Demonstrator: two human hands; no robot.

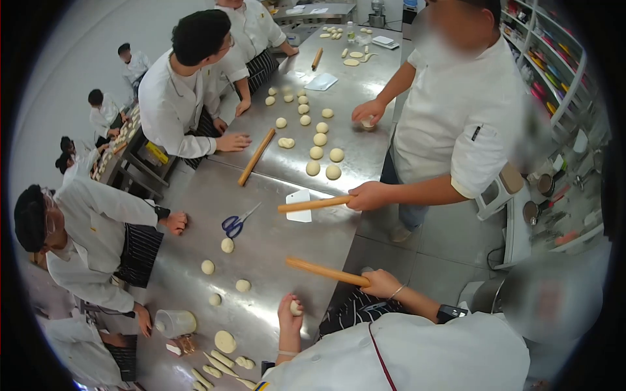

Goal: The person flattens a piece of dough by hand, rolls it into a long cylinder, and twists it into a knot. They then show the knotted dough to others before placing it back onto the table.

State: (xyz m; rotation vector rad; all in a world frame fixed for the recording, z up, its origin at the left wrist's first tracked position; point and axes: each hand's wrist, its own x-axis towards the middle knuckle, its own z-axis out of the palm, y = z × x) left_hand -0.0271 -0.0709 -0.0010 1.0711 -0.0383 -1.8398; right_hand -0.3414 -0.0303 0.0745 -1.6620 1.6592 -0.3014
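My left hand (289,318) is at the near edge of the metal table (261,225), its fingers curled round a small dough ball (297,308). Up and to the right of it, my right hand (382,285) grips one end of a wooden rolling pin (326,270), whose other end points left over the table. Left of my hands lie separate dough balls (243,285). Blue-handled scissors (233,226) rest farther up, above one more ball. At the bottom are a flat dough round (225,341) and several dough strips and twists (222,362).
Opposite, a person (443,117) in white holds a second rolling pin (313,204) above a white scraper (298,215). Co-workers line the left side, one hand (175,223) on the table. Several dough balls, another pin (256,156) and a plastic tub (175,322) stand about.
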